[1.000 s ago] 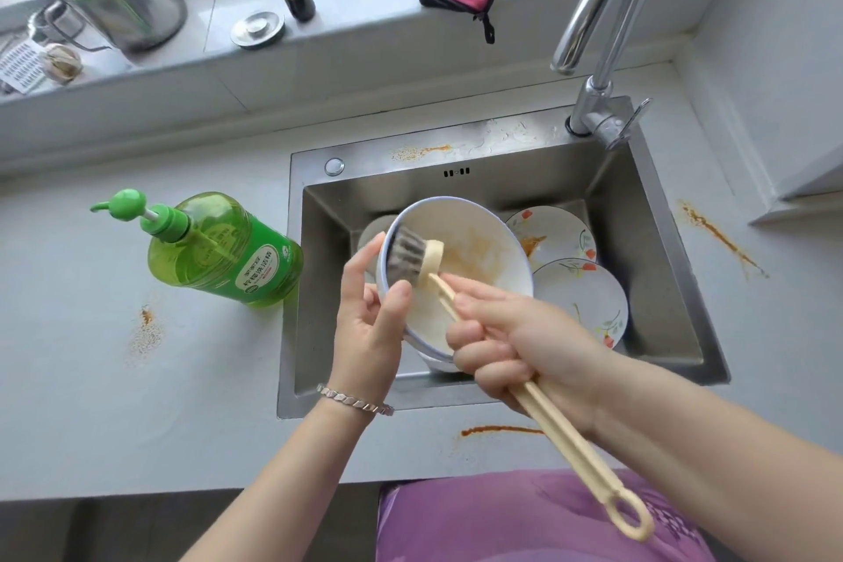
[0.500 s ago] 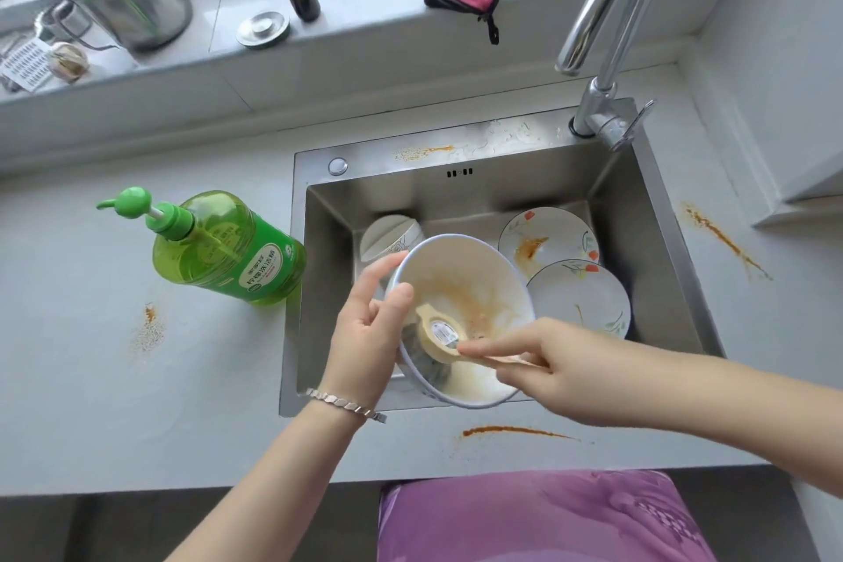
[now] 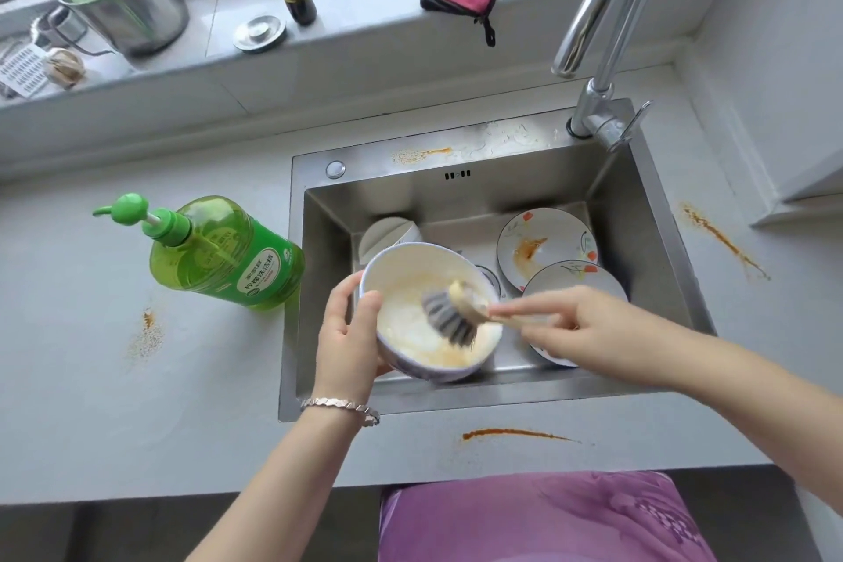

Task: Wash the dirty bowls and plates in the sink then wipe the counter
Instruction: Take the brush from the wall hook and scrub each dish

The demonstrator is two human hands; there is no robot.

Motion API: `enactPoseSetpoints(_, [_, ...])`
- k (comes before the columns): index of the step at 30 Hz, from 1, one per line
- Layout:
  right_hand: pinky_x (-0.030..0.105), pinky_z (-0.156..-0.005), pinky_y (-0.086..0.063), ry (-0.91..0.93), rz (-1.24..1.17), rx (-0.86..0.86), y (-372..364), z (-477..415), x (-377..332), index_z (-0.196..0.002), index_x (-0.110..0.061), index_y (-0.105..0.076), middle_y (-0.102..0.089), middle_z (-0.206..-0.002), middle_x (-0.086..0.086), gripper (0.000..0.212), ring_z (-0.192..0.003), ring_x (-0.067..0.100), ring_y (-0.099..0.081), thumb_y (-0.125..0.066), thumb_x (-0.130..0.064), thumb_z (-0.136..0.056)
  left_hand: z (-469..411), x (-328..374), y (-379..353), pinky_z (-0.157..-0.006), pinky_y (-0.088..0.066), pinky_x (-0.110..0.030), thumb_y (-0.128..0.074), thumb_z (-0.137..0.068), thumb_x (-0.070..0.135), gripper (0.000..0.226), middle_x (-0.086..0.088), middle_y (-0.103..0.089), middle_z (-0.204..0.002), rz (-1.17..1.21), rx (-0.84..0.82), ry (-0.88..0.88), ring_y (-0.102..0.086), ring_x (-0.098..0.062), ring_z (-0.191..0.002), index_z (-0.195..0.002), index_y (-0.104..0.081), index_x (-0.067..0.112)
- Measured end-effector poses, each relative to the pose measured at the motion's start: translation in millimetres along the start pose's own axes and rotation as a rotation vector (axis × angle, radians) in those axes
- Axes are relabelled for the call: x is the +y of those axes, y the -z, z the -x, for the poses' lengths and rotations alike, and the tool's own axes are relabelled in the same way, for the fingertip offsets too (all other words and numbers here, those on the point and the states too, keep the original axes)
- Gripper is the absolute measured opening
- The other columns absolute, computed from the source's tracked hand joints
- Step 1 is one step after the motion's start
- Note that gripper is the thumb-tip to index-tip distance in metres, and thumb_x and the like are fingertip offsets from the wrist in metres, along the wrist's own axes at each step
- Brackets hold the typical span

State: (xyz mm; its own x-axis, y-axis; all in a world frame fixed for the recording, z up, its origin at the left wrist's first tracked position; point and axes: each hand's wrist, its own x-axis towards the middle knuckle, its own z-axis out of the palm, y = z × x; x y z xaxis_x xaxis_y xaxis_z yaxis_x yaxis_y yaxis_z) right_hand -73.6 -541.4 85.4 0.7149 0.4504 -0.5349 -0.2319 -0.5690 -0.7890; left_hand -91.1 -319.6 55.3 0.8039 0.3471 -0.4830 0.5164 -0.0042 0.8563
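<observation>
Gripping bowl (image 3: pixel 408 329) by its rim in left hand (image 3: pixel 349 335), thumb on the edge, tilted above sink (image 3: pixel 456 399) front-left | pinching brush (image 3: pixel 449 319) handle in right hand (image 3: pixel 577 324), bristles on bowl's inner wall | plates (image 3: pixel 545 242) overlapping just right | soap bottle (image 3: pixel 228 256) beside left rim

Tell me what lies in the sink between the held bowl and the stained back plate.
In the head view, only the drain, partly hidden by the bowl, lies before the plate.

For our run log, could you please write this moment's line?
left hand: holds bowl | right hand: holds brush in bowl | plate: stained
</observation>
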Motion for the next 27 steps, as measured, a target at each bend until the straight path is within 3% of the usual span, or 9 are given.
enactPoseSetpoints(2, [0.019, -0.045, -0.023, -0.013, -0.193, 0.250, 7, -2, 12, -0.117, -0.048, -0.054, -0.032, -0.051, -0.003, 0.037, -0.044, 0.010, -0.025, -0.055, -0.022, -0.091, 0, 1, 2, -0.046, -0.051, -0.022, -0.045, -0.094, 0.022, 0.022, 0.002, -0.059, -0.103, 0.025, 0.025, 0.026, -0.063, -0.020, -0.084, -0.107, -0.050, 0.039])
enactPoseSetpoints(4, [0.013, -0.039, -0.027, -0.068, -0.404, 0.400, 2, -4, 20, -0.122, -0.042, -0.051, -0.050, -0.059, 0.007, 0.042, -0.036, 0.004, -0.033, -0.061, -0.020, -0.088, 0, 1, 3, -0.045, -0.051, -0.022, -0.045, -0.094, 0.021, 0.024, -0.003, -0.058, -0.110, 0.027, 0.024, 0.032, -0.062, -0.026, -0.089, -0.110, -0.049, 0.038])
enactPoseSetpoints(7, [0.015, -0.035, -0.026, -0.127, -0.684, 0.368, -14, -11, 27, -0.132, -0.039, -0.043, -0.071, -0.084, 0.012, 0.057, -0.035, 0.004, -0.027, -0.067, -0.024, -0.083, 4, 1, -1, -0.046, -0.051, -0.023, -0.042, -0.095, 0.018, 0.025, -0.005, -0.058, -0.113, 0.077, -0.037, 0.023, -0.061, -0.024, -0.088, -0.111, -0.050, 0.036])
enactPoseSetpoints(9, [0.015, -0.035, -0.023, -0.143, -0.814, 0.309, -23, -17, 32, -0.136, -0.038, -0.039, -0.069, -0.071, 0.003, 0.063, -0.038, 0.006, -0.023, -0.068, -0.023, -0.081, 7, 0, -4, -0.050, -0.054, -0.026, -0.043, -0.095, 0.017, 0.025, -0.003, -0.059, -0.112, 0.112, -0.110, 0.014, -0.062, -0.020, -0.088, -0.108, -0.052, 0.037])
enactPoseSetpoints(13, [0.018, -0.037, -0.024, -0.159, -0.823, 0.344, -31, -22, 36, -0.138, -0.036, -0.039, -0.041, -0.065, 0.004, 0.065, -0.042, 0.008, -0.028, -0.065, -0.010, -0.084, 6, -7, -5, -0.052, -0.054, -0.028, -0.055, -0.080, 0.027, 0.031, 0.004, -0.060, -0.109, 0.112, -0.202, 0.005, -0.064, -0.015, -0.087, -0.109, -0.052, 0.039])
enactPoseSetpoints(16, [0.020, -0.038, -0.027, -0.161, -0.717, 0.436, -34, -21, 40, -0.136, -0.037, -0.041, -0.047, -0.052, -0.007, 0.063, -0.045, 0.011, -0.029, -0.063, -0.008, -0.085, 2, -16, -6, -0.058, -0.053, -0.026, -0.047, -0.095, 0.018, 0.027, 0.011, -0.065, -0.096, -0.022, -0.202, -0.025, -0.063, -0.009, -0.082, -0.116, -0.050, 0.034])
enactPoseSetpoints(21, [0.010, -0.042, -0.032, -0.198, -0.528, 0.541, -36, -23, 45, -0.135, -0.034, -0.044, -0.040, -0.061, -0.013, 0.060, -0.039, 0.001, -0.040, -0.064, -0.011, -0.083, 3, -29, -8, -0.097, -0.036, -0.023, -0.049, -0.085, 0.037, 0.045, 0.000, -0.059, -0.116, -0.790, -0.126, -0.815, -0.049, -0.014, -0.111, -0.122, -0.056, 0.013])
enactPoseSetpoints(24, [0.015, -0.050, -0.032, -0.221, -0.543, 0.556, -36, -27, 47, -0.136, -0.031, -0.045, -0.052, -0.078, -0.008, 0.061, -0.053, -0.001, -0.040, -0.062, -0.011, -0.081, 19, -35, -23, -0.079, -0.040, -0.020, -0.056, -0.077, 0.041, 0.035, 0.007, -0.069, -0.089, -0.922, -0.348, -1.033, -0.061, -0.010, -0.083, -0.098, -0.067, 0.016])
enactPoseSetpoints(27, [0.012, -0.045, -0.032, -0.242, -0.532, 0.537, -31, -32, 43, -0.137, -0.031, -0.044, -0.056, -0.096, 0.002, 0.063, -0.058, 0.000, -0.036, -0.062, -0.014, -0.079, 22, -42, -33, -0.052, -0.039, -0.024, -0.060, -0.068, 0.025, 0.006, 0.010, -0.059, -0.056, -1.086, -0.304, -1.158, -0.055, -0.013, -0.052, -0.069, -0.064, 0.022])
